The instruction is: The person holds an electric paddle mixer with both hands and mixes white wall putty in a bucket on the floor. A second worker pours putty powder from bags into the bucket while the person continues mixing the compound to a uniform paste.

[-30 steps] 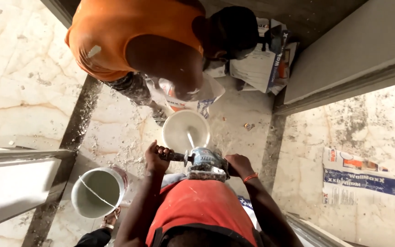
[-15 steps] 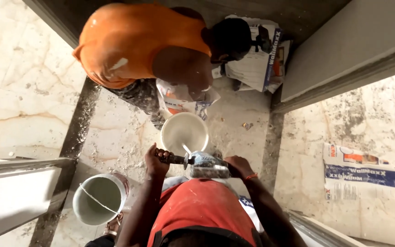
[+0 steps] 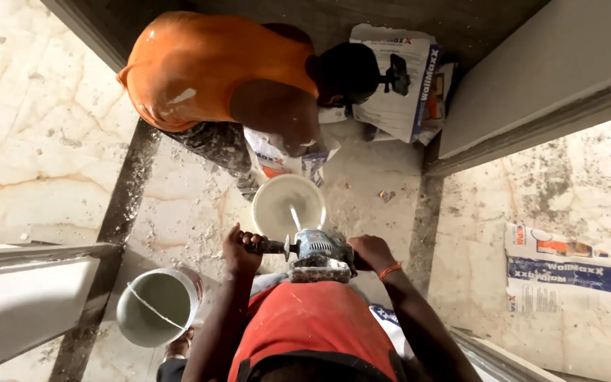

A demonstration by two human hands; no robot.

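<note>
both forearms reach forward and down, elbows bent. left hand (image 3: 240, 249) and right hand (image 3: 370, 252) are each curled in a closed grip, level with each other.

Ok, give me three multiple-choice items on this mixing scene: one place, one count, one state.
1. Where is the mixer?
A. over the white bucket
B. on the folded sack
C. against the wall panel

2. How many buckets show?
A. one
B. two
C. four

3. How is the mixer held?
A. left hand alone
B. both hands
C. lying unheld

Answers:
1 A, its shaft dips into the white bucket.
2 B, a second bucket stands lower left.
3 B, the right hand grips the other handle.
</note>
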